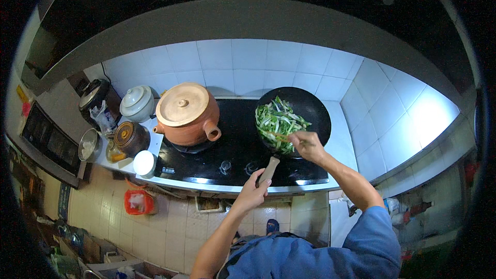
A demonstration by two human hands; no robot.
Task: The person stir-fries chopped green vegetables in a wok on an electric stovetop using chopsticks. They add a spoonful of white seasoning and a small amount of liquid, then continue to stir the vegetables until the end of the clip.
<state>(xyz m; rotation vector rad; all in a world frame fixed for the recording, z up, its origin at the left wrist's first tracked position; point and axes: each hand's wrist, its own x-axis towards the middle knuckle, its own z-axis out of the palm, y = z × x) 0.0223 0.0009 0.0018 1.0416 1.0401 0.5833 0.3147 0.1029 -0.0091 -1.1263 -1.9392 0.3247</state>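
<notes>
My left hand [255,190] grips the grey-brown handle [269,171] of a black wok [317,112] on the right side of the cooktop. Chopped green and white leafy vegetables [281,120] lie heaped in the wok's left half. Over the wok's near right part, my right hand [309,146] is closed around what look like wooden chopsticks [277,135]. Their tips reach into the greens, where leaves hide them. The right hand is slightly blurred.
A lidded clay pot [188,114] with two stubby spouts or handles occupies the left of the black glass cooktop [236,135]. Left of it stand a white lidded tureen [137,102], a brown crock [131,139], a metal bowl [90,145] and a white round container [144,163]. A red-lined bin [138,202] is on the floor.
</notes>
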